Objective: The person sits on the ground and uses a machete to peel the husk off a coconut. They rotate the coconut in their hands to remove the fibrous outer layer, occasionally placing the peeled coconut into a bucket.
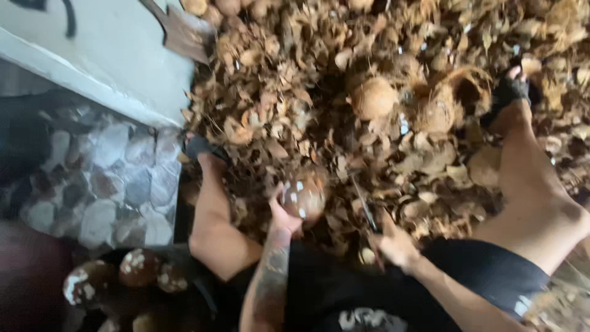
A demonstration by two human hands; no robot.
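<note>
1. Left hand [284, 216] wrapped around a round brown coconut [303, 197], held up just above the lap.
2. Right hand [396, 245] closed on a thin dark knife [367, 212], blade pointing up toward the coconut, tip near it but apart.
3. Floor [319, 104] covered by a big heap of dry brown husk pieces, from the wall edge on the left out to the right side.
4. Two whole coconuts [373, 97] lying on the heap, far from the hands.
5. Legs spread wide, a foot in a dark sandal [509, 91] far out on the right, the other foot [200, 147] close to the wall edge.
6. Little open room: only the small gap between the knees.
7. Pale wall [117, 55] and a stone patch [104, 184] at the left.
8. Peeled coconuts [132, 270] piled low at the left corner, beside the left knee.
</note>
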